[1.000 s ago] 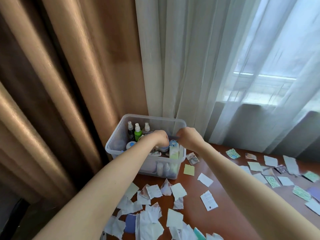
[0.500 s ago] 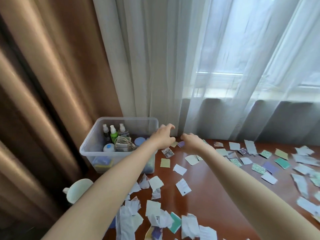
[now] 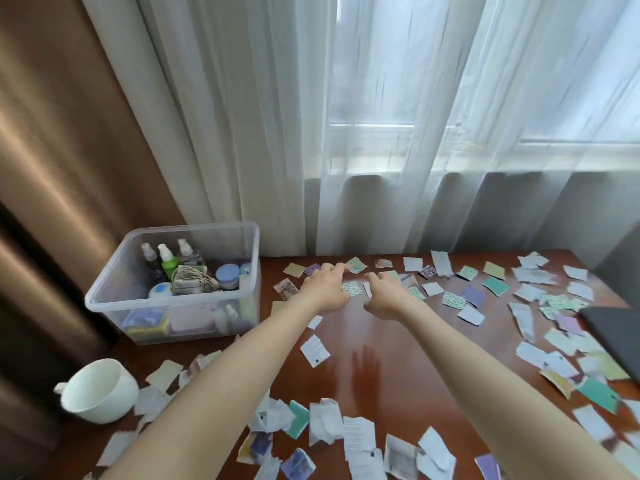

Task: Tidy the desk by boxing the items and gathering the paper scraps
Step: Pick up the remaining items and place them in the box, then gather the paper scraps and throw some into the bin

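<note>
Both arms are stretched to the far middle of the tabletop. I've got the left hand and right hand side by side, close but not touching, over the back row of paper scraps.

Left fingers are loosely curled, tips down by a teal-patterned scrap, and I see nothing held in them. Right fingers are hooked downwards like a rake. There's a sliver of white paper by the thumb, but I can't tell whether it's pinched or just lying there.

The clear box stands at the left, near the left hand, already loaded with spray bottles and jars. So I read the boxing as largely done and the scraps as the job in hand. And they're everywhere: along the curtain side, down the right, heaped at the near edge.

My call is to start at the back and rake toward me, fingers flat and light so the thin paper slides rather than curls under. Then bring the two hands together and pinch up a stack instead of chasing single pieces. Watch the white cup at the left edge, because a wide sweep could knock it. Loose pieces could also flutter off the near edge.
</note>
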The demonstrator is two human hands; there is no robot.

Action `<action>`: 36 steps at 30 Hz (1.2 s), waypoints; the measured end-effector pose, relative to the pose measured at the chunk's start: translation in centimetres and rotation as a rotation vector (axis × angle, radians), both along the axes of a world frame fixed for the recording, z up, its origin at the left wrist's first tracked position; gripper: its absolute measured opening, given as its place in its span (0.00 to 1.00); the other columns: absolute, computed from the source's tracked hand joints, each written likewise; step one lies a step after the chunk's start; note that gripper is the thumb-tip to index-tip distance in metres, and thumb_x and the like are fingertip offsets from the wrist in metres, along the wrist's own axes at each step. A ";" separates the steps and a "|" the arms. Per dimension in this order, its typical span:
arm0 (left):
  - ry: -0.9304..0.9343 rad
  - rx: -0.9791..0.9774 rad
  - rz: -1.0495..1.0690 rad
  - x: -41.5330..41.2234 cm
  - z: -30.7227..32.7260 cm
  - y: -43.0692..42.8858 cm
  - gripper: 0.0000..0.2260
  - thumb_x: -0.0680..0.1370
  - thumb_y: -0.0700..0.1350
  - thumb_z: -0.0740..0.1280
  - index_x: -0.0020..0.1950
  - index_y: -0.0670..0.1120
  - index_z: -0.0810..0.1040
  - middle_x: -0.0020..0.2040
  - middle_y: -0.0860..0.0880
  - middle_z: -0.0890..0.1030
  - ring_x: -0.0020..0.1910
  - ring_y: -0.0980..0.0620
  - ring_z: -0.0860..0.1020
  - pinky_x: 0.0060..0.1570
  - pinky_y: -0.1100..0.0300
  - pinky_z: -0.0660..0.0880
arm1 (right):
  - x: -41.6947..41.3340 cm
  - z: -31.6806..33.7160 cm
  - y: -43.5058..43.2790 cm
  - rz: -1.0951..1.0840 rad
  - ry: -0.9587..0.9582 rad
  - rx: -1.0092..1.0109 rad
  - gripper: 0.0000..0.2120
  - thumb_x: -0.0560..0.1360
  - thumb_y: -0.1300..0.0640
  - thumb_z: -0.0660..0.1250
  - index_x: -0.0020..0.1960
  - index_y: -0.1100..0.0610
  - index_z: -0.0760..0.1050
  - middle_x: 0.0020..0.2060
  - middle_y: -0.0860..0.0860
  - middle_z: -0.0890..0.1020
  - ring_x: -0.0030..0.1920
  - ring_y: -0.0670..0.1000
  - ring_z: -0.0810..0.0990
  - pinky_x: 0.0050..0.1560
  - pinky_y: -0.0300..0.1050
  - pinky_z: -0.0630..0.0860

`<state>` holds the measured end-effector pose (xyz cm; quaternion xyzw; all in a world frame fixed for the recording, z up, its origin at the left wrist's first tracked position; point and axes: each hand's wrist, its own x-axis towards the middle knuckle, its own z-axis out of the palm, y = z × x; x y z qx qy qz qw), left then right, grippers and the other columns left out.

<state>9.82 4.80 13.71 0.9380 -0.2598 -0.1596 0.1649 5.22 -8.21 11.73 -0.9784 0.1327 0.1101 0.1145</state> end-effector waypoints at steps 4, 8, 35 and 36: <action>0.021 0.052 -0.040 -1.6 -1.5 -2.0 0.26 0.77 0.45 0.60 0.74 0.48 0.59 0.72 0.44 0.62 0.72 0.42 0.62 0.68 0.50 0.61 | -1.8 -0.9 -2.2 -0.020 0.014 0.009 0.27 0.75 0.56 0.60 0.72 0.59 0.58 0.68 0.60 0.65 0.69 0.61 0.64 0.66 0.52 0.65; 0.041 0.093 -0.068 -3.2 -2.9 -4.0 0.26 0.77 0.45 0.61 0.75 0.48 0.58 0.73 0.44 0.61 0.72 0.42 0.61 0.69 0.49 0.61 | -3.8 -2.0 -4.3 -0.014 0.005 -0.031 0.28 0.76 0.54 0.60 0.74 0.56 0.56 0.70 0.57 0.62 0.71 0.59 0.61 0.67 0.52 0.63; 0.167 0.066 -0.134 -10.0 -8.4 -10.8 0.26 0.77 0.43 0.60 0.74 0.49 0.59 0.73 0.46 0.62 0.70 0.43 0.63 0.68 0.53 0.60 | -14.3 -11.3 -11.8 -0.356 -0.033 0.191 0.26 0.77 0.57 0.57 0.75 0.55 0.57 0.73 0.55 0.60 0.74 0.55 0.57 0.71 0.49 0.58; 0.152 0.070 -0.170 -10.1 -8.6 -11.1 0.26 0.77 0.43 0.60 0.74 0.49 0.59 0.73 0.47 0.62 0.70 0.43 0.63 0.68 0.53 0.60 | -14.4 -11.4 -11.9 -0.379 -0.050 0.200 0.26 0.77 0.57 0.57 0.74 0.55 0.58 0.73 0.55 0.61 0.74 0.55 0.58 0.71 0.49 0.58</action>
